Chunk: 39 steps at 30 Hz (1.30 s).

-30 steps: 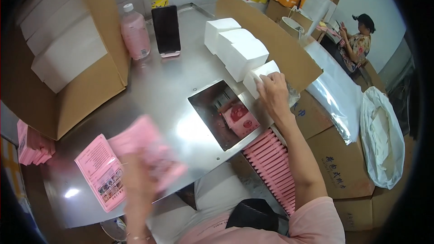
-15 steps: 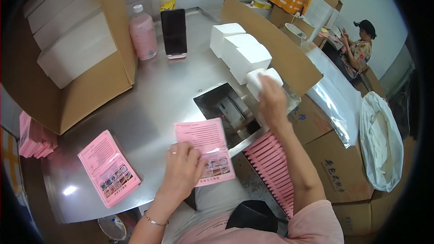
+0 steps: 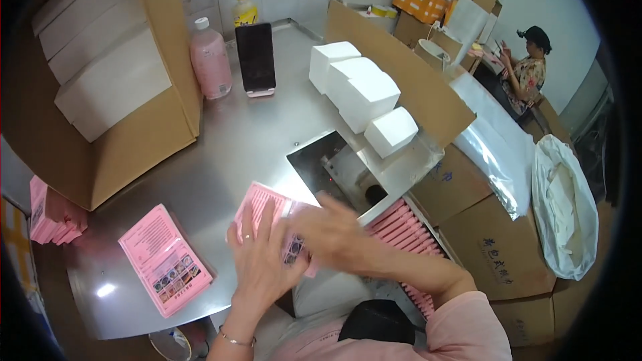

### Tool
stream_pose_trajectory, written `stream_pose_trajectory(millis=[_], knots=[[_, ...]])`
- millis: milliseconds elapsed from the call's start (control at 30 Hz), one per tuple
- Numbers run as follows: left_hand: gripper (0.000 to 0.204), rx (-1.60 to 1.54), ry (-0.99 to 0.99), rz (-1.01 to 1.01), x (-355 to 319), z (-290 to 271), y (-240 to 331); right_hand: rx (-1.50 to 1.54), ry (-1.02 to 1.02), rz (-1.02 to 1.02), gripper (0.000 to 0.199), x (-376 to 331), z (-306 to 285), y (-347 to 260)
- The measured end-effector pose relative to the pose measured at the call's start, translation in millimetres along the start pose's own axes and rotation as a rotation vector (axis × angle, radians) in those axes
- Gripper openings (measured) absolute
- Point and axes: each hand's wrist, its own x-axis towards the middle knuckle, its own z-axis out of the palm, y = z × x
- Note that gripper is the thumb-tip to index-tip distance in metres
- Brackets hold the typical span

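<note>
A pink printed packet (image 3: pixel 262 195) with rows of small pictures lies at the table's near edge, tilted and partly covered by my hands. My left hand (image 3: pixel 259 251) rests on it with fingers spread, a ring on one of them. My right hand (image 3: pixel 332 234) is at the packet's right side, smeared by motion; its fingers cannot be made out. A small white patch shows between the hands, too blurred to name. A neat pile of similar pink packets (image 3: pixel 160 244) lies left of my left hand. White stacks of folded paper (image 3: pixel 393 130) stand beyond my right hand.
A rectangular opening (image 3: pixel 328 164) is cut in the metal table (image 3: pixel 234 137). Below it stands a row of pink packets (image 3: pixel 404 230). An open carton (image 3: pixel 144 160) is at left, near a phone (image 3: pixel 257 60) and pink bottle (image 3: pixel 210 60). Another person (image 3: pixel 528 70) sits far right.
My right hand has left the nearest white paper stack and swung down to the packet. The packet has shifted left and turned, and my left hand's fingers have spread over it.
</note>
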Motion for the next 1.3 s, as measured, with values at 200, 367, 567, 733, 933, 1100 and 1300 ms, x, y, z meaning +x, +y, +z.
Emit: stream_pose_trajectory(millis=[200,367,567,733,933,1100,1300], knots=[[0.058,0.075,0.068,-0.138,7.5,-1.2,12.9,-0.779,0.115,0.42,0.036,-8.6,-61.1,127.2],[0.054,0.095,0.158,-0.007,8.4,-5.1,9.0,-0.537,0.088,0.467,0.011,-19.2,-58.4,146.8],[0.043,0.077,0.001,0.013,3.5,-5.2,9.8,-0.428,0.222,0.447,0.02,-24.4,-62.3,150.8],[0.049,-0.227,-0.046,0.132,-5.3,-7.5,9.9,-0.171,0.19,0.07,0.046,-9.3,-31.0,84.7],[0.082,-0.141,0.008,0.059,-3.9,-18.7,0.5,-0.113,-0.065,-0.114,0.036,-11.2,10.2,-9.2],[0.076,-0.245,-0.053,-0.07,1.6,-29.7,14.4,-0.116,-0.29,0.288,0.035,12.3,54.2,45.1],[0.041,-0.263,-0.023,0.028,-32.3,-40.8,-2.6,-0.194,-0.681,0.604,0.01,0.1,-3.8,78.2]])
